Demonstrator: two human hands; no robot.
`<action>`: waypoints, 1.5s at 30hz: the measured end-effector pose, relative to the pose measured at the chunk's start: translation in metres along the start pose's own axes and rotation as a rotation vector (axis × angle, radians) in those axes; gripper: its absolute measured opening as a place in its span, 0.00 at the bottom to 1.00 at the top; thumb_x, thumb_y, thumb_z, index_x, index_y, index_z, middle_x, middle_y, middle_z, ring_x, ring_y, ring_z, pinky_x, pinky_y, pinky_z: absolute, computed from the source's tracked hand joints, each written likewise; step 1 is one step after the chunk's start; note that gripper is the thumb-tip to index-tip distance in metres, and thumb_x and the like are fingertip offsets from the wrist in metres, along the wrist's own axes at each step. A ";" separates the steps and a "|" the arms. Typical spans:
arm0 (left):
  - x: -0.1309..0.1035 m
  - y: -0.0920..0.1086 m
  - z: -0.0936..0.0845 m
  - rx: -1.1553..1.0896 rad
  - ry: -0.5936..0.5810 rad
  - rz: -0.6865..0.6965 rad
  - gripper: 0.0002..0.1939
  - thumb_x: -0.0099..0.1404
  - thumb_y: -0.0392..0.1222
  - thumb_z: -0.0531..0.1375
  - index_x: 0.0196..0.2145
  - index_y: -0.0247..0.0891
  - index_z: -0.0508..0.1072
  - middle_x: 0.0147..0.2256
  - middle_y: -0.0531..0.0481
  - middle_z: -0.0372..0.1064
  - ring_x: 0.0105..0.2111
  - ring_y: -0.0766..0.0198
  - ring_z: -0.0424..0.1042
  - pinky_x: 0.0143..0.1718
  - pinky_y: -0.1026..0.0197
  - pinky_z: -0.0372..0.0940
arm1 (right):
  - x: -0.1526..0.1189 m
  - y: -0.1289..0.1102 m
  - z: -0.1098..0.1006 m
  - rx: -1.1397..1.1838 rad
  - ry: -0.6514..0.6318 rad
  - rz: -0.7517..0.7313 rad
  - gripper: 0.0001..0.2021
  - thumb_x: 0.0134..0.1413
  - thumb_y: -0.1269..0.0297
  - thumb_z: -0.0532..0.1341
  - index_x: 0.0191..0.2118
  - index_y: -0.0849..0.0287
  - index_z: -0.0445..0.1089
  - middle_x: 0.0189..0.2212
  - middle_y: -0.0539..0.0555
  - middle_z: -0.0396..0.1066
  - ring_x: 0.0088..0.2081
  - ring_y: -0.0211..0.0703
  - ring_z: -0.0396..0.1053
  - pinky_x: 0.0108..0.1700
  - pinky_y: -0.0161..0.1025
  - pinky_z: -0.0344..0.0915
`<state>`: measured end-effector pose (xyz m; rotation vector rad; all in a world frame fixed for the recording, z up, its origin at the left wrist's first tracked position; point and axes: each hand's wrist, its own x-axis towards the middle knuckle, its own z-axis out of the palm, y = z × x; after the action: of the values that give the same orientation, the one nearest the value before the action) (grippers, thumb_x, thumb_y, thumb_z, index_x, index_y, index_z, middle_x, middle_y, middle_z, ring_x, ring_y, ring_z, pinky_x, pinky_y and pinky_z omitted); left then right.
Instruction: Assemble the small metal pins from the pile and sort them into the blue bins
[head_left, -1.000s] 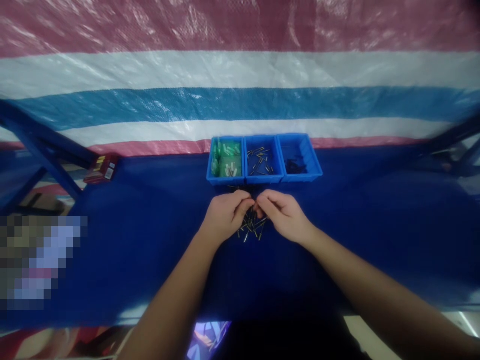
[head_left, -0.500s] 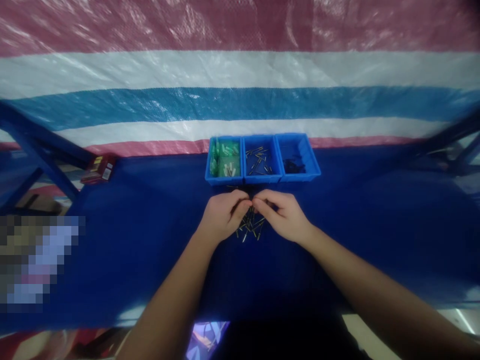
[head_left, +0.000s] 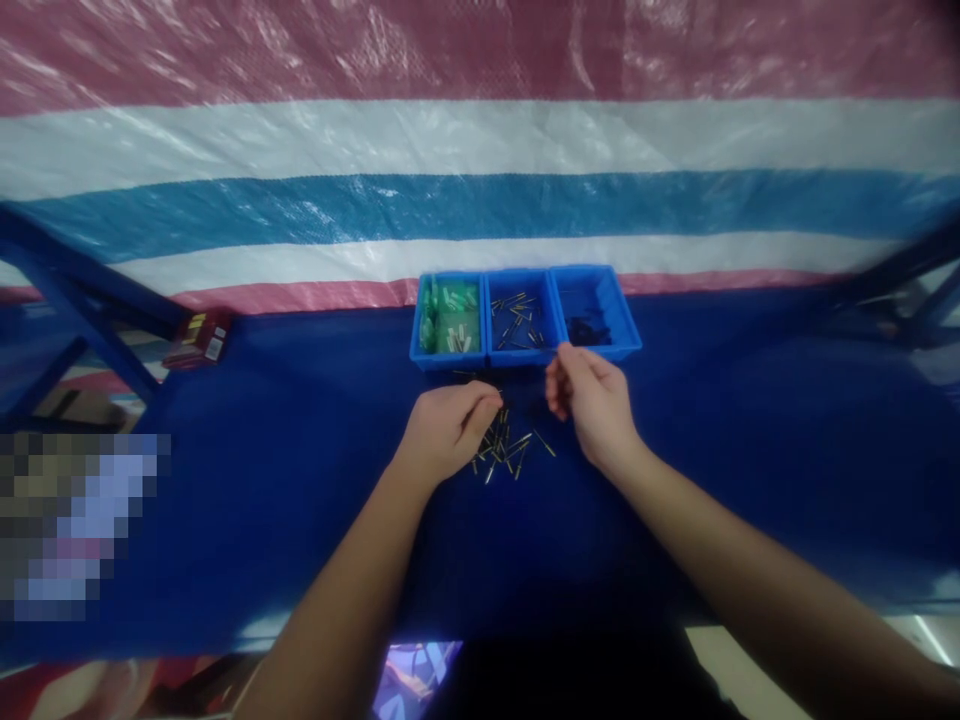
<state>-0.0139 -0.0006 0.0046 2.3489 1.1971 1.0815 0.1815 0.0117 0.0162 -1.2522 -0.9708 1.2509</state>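
Note:
Thin metal pieces (head_left: 504,447) lie in a loose pile on the blue tabletop. My left hand (head_left: 455,425) is closed at the pile's upper left edge, its fingertips pinched on something too small to make out. Just in front of the right bin, my right hand (head_left: 592,400) is also pinched, with a thin dark item (head_left: 541,348) seeming to stick out to the left of its fingertips. Beyond the hands stand a left bin (head_left: 448,361) with green and clear pieces, a middle bin (head_left: 525,356) with metal pieces, and a right bin (head_left: 628,325) with small dark pieces.
A dark red box (head_left: 196,338) sits at the left of the blue table (head_left: 300,430), near a blue metal frame (head_left: 97,300). A striped plastic sheet (head_left: 480,135) hangs behind the bins. A lit screen (head_left: 416,680) shows below the table's near edge.
My right hand has moved away from my left, up and to the right, to the front of the bins. One metal piece now shows to the right of the pile. My left hand has barely moved.

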 end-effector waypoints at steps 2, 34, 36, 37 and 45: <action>0.000 0.001 0.000 0.004 -0.004 -0.004 0.14 0.74 0.42 0.51 0.37 0.38 0.74 0.25 0.53 0.73 0.25 0.68 0.72 0.28 0.65 0.62 | 0.006 0.001 -0.003 0.042 0.092 0.040 0.18 0.60 0.48 0.61 0.28 0.57 0.68 0.17 0.46 0.65 0.15 0.32 0.59 0.14 0.32 0.51; -0.001 -0.001 0.006 0.057 0.039 -0.037 0.08 0.71 0.40 0.57 0.43 0.39 0.74 0.28 0.54 0.76 0.23 0.70 0.72 0.28 0.66 0.63 | 0.012 0.000 -0.019 -0.881 -0.295 -0.229 0.06 0.51 0.69 0.67 0.37 0.55 0.75 0.29 0.49 0.77 0.28 0.39 0.71 0.34 0.39 0.68; -0.001 -0.001 0.006 0.061 0.040 -0.037 0.08 0.71 0.40 0.57 0.43 0.39 0.75 0.28 0.55 0.75 0.23 0.70 0.71 0.28 0.66 0.63 | 0.012 0.002 -0.019 -0.863 -0.270 -0.213 0.06 0.51 0.70 0.67 0.37 0.55 0.75 0.29 0.49 0.77 0.28 0.40 0.71 0.34 0.39 0.68; -0.001 -0.002 0.006 0.064 0.040 -0.038 0.08 0.71 0.40 0.57 0.43 0.39 0.74 0.28 0.55 0.75 0.23 0.70 0.71 0.28 0.66 0.63 | 0.012 0.003 -0.019 -0.853 -0.261 -0.206 0.06 0.51 0.70 0.67 0.37 0.55 0.75 0.29 0.49 0.77 0.28 0.40 0.71 0.34 0.39 0.68; -0.001 -0.002 0.008 0.058 0.034 -0.034 0.08 0.70 0.41 0.58 0.42 0.38 0.75 0.27 0.55 0.74 0.23 0.70 0.72 0.28 0.66 0.63 | 0.010 0.010 -0.013 -0.624 -0.157 -0.249 0.05 0.53 0.68 0.66 0.35 0.56 0.70 0.29 0.49 0.74 0.29 0.40 0.70 0.34 0.39 0.65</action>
<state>-0.0097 0.0000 -0.0022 2.3525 1.2925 1.0940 0.1945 0.0190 0.0039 -1.4516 -1.6618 0.8828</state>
